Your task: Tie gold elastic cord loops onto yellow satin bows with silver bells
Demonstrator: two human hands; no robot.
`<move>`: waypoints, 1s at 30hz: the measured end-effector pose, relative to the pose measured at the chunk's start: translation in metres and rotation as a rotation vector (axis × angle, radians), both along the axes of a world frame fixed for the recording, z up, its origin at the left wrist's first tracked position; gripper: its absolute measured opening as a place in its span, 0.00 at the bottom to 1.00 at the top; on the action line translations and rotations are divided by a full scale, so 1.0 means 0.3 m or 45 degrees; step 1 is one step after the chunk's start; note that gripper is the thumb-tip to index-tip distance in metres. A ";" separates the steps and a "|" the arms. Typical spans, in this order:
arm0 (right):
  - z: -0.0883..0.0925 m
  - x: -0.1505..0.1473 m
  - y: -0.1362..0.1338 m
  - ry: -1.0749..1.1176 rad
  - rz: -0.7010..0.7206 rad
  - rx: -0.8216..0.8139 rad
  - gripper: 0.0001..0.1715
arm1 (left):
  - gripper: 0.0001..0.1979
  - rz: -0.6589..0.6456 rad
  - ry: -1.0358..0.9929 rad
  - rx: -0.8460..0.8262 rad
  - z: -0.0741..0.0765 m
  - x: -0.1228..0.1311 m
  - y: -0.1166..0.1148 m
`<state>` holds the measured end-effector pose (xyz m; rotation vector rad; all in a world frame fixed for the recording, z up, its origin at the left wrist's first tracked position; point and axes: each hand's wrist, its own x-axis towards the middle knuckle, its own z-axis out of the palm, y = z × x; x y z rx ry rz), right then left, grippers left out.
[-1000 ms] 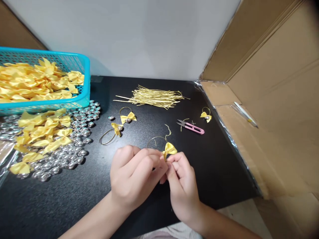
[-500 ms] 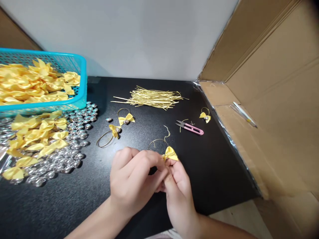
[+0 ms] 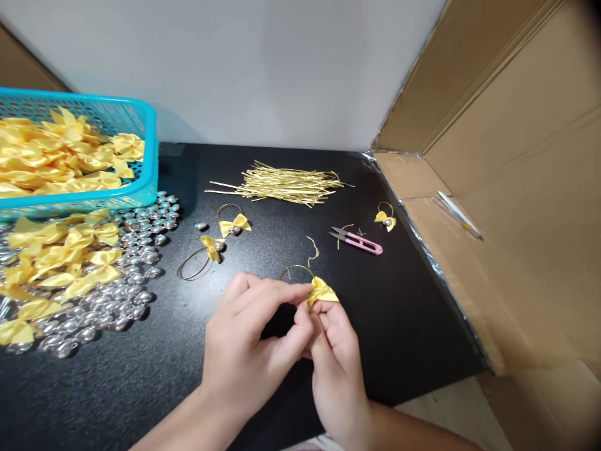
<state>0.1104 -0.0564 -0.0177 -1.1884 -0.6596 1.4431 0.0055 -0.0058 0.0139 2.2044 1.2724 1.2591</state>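
Note:
A yellow ribbon bow (image 3: 323,290) is pinched in the fingertips of my right hand (image 3: 335,351). My left hand (image 3: 256,335) reaches in from the other side, its index fingertip and thumb closed at the bow's left edge. Behind the fingers a thin wire ring (image 3: 298,268) curves up beside the bow; its lower part is hidden. Left of my hands lie two rings with bows and silver bells, one farther back (image 3: 235,224) and one nearer (image 3: 212,249). A third such ring with a bow (image 3: 385,220) rests at the right.
Pink thread snips (image 3: 359,240) lie beyond my right hand, near wire scraps. A bundle of gold twist ties (image 3: 291,183) is farther back. At left stand a blue basket (image 3: 151,150) of bows and a pile of silver bells (image 3: 117,307). A white cutter (image 3: 457,214) lies on cardboard.
My left index finger has straightened and moved up against the bow, with the thumb lower and apart from it. My right hand keeps its pinch; the bow has tilted slightly.

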 end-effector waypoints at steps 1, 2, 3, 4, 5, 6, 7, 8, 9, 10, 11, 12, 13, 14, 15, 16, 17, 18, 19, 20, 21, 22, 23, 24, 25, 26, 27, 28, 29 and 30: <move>-0.003 0.001 -0.002 -0.008 0.002 -0.003 0.18 | 0.08 -0.004 -0.015 -0.031 0.001 -0.002 0.001; -0.006 0.001 -0.004 -0.012 0.002 -0.007 0.18 | 0.08 -0.008 -0.031 -0.061 0.002 -0.004 0.002; -0.008 0.002 -0.006 -0.014 0.001 -0.008 0.19 | 0.08 -0.011 -0.045 -0.092 0.003 -0.006 0.004; -0.011 0.002 -0.007 -0.018 0.001 -0.006 0.19 | 0.08 -0.011 -0.057 -0.124 0.003 -0.009 0.006; -0.013 0.002 -0.008 -0.023 0.000 -0.001 0.19 | 0.08 -0.008 -0.068 -0.153 0.002 -0.012 0.009; -0.015 0.002 -0.009 -0.030 -0.002 0.006 0.20 | 0.08 -0.006 -0.074 -0.179 0.002 -0.015 0.011; -0.015 0.002 -0.008 -0.039 -0.003 0.014 0.20 | 0.08 -0.006 -0.075 -0.201 0.001 -0.017 0.014; -0.014 0.002 -0.007 -0.047 -0.004 0.022 0.20 | 0.08 -0.010 -0.074 -0.218 0.001 -0.020 0.016; -0.012 0.002 -0.005 -0.054 -0.006 0.029 0.19 | 0.08 -0.018 -0.074 -0.232 0.000 -0.022 0.019; -0.010 0.001 -0.003 -0.059 -0.012 0.034 0.20 | 0.08 -0.033 -0.074 -0.243 0.000 -0.024 0.020; -0.007 0.001 -0.001 -0.066 -0.017 0.039 0.20 | 0.07 -0.048 -0.073 -0.254 0.000 -0.026 0.022; -0.005 0.002 0.001 -0.075 -0.025 0.046 0.20 | 0.07 -0.058 -0.077 -0.263 0.001 -0.027 0.023; -0.003 0.002 0.003 -0.086 -0.032 0.053 0.21 | 0.07 -0.066 -0.082 -0.273 0.001 -0.028 0.024; -0.003 0.003 0.004 -0.099 -0.040 0.061 0.21 | 0.08 -0.071 -0.085 -0.284 0.001 -0.029 0.024; -0.004 0.004 0.004 -0.111 -0.043 0.069 0.21 | 0.07 -0.072 -0.088 -0.297 0.001 -0.030 0.025; -0.006 0.004 0.004 -0.121 -0.044 0.078 0.20 | 0.07 -0.072 -0.090 -0.316 0.001 -0.030 0.025; -0.008 0.005 0.003 -0.127 -0.043 0.086 0.20 | 0.07 -0.072 -0.094 -0.332 0.001 -0.031 0.025; -0.011 0.006 0.002 -0.128 -0.046 0.089 0.20 | 0.07 -0.068 -0.095 -0.346 0.000 -0.031 0.026; -0.013 0.006 0.001 -0.127 -0.049 0.090 0.19 | 0.07 -0.065 -0.095 -0.351 0.000 -0.030 0.027; -0.015 0.007 0.000 -0.124 -0.054 0.089 0.19 | 0.07 -0.061 -0.098 -0.345 -0.001 -0.030 0.028; -0.016 0.007 0.000 -0.120 -0.057 0.087 0.19 | 0.07 -0.060 -0.094 -0.338 -0.001 -0.029 0.028; -0.017 0.007 0.000 -0.117 -0.059 0.088 0.19 | 0.07 -0.063 -0.089 -0.330 -0.002 -0.028 0.029; -0.017 0.006 0.000 -0.112 -0.058 0.090 0.19 | 0.07 -0.067 -0.084 -0.328 -0.002 -0.027 0.029; -0.016 0.006 0.001 -0.107 -0.056 0.095 0.18 | 0.07 -0.070 -0.078 -0.334 -0.003 -0.027 0.028; -0.016 0.006 0.002 -0.102 -0.052 0.102 0.18 | 0.07 -0.076 -0.074 -0.344 -0.003 -0.027 0.028; -0.016 0.005 0.002 -0.097 -0.048 0.107 0.18 | 0.07 -0.081 -0.073 -0.357 -0.004 -0.028 0.027; -0.017 0.005 0.002 -0.094 -0.043 0.112 0.18 | 0.07 -0.084 -0.076 -0.372 -0.004 -0.029 0.027; -0.019 0.004 0.001 -0.094 -0.039 0.116 0.18 | 0.06 -0.088 -0.085 -0.388 -0.005 -0.029 0.027; -0.021 0.004 -0.001 -0.095 -0.037 0.114 0.18 | 0.06 -0.090 -0.101 -0.407 -0.004 -0.030 0.027; -0.023 0.004 -0.002 -0.099 -0.035 0.110 0.18 | 0.05 -0.090 -0.126 -0.425 -0.004 -0.030 0.028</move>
